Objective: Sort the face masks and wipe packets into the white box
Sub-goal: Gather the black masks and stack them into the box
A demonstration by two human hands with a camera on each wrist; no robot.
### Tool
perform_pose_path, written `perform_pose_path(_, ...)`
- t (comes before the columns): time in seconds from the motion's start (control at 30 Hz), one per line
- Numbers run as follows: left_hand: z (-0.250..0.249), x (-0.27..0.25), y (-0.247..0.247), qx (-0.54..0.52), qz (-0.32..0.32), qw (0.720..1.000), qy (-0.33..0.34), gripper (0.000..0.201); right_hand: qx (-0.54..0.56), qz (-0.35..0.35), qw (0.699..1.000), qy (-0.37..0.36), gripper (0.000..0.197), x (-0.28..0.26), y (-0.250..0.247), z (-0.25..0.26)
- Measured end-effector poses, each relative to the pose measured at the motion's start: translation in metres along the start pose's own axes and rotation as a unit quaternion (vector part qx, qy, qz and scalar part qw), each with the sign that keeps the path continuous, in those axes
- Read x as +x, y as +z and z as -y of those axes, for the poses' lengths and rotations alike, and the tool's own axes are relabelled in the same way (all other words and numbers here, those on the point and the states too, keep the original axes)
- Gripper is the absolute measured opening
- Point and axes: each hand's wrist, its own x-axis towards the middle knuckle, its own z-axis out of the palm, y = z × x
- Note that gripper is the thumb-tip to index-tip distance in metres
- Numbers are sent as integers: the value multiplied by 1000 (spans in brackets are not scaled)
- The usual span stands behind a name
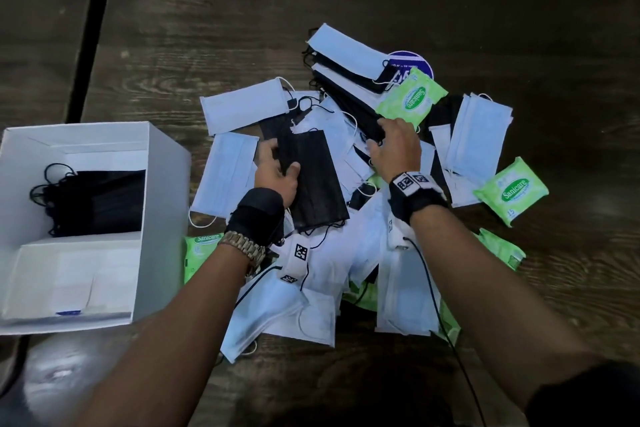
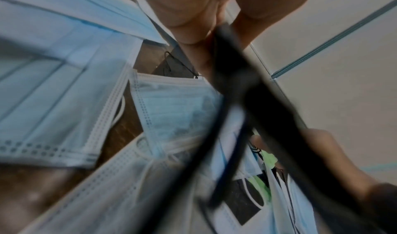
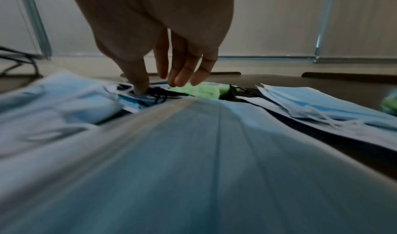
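Observation:
A white box (image 1: 166, 218) stands at the left with a stack of black masks (image 1: 104, 201) in its middle compartment. To its right, blue masks (image 1: 242, 107), black masks (image 1: 353, 107) and green wipe packets (image 1: 410, 99) lie piled on the table. My left hand (image 1: 277, 170) grips a stack of black masks (image 1: 318, 184) lifted over the pile, fingers (image 2: 189, 17) on one side and thumb on the other of the black masks (image 2: 257, 101). My right hand (image 1: 391, 142) reaches down with straight fingers. Its thumb (image 3: 137, 85) touches black ear loops (image 3: 159, 93) beside a green packet (image 3: 199, 90).
More green packets lie at the right (image 1: 510, 189), lower right (image 1: 502, 246) and beside the box (image 1: 199, 253). A purple round disc (image 1: 415, 62) peeks from under the far masks. A black strip (image 1: 93, 28) runs across the dark wooden table behind the box.

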Motion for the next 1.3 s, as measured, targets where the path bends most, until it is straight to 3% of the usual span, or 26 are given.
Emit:
perform_pose_path(0.1,0,1,-8,10,10,998,57,79,-62,45,997,9,37,20,5,-2)
perform_pose_path(0.2,-5,3,-13,95,25,991,94,46,-13,19,999,33,22,26,3,-4)
perform_pose_path(0.27,-7,2,-12,104,7,991,83,30,50,-23,997,61,19,21,-1,-2)
perform_pose_path(0.37,-9,4,-7,86,1,995,49,26,120,-67,988,70,15,2,-8,4)
perform_pose_path(0.47,-9,6,1,75,7,996,40,21,163,-78,983,33,13,-29,-8,6)
perform_pose_path(0.67,1,-4,10,78,6,997,-16,21,200,-41,975,-82,10,-105,6,14)
perform_pose_path(0.77,11,-15,11,98,28,994,-31,33,233,-1,969,-78,15,-122,14,14)
perform_pose_path(1.0,25,-30,12,109,19,991,-71,19,245,84,960,-103,22,-126,12,18)
perform_pose_path(1.13,29,-38,13,97,25,989,-108,28,217,91,967,-95,38,-130,14,21)
perform_pose_path(1.23,31,-42,12,102,9,988,-117,32,175,47,983,-39,35,-127,18,23)
perform_pose_path(1.3,33,-43,9,107,1,986,-127,26,117,43,992,11,45,-123,18,28)
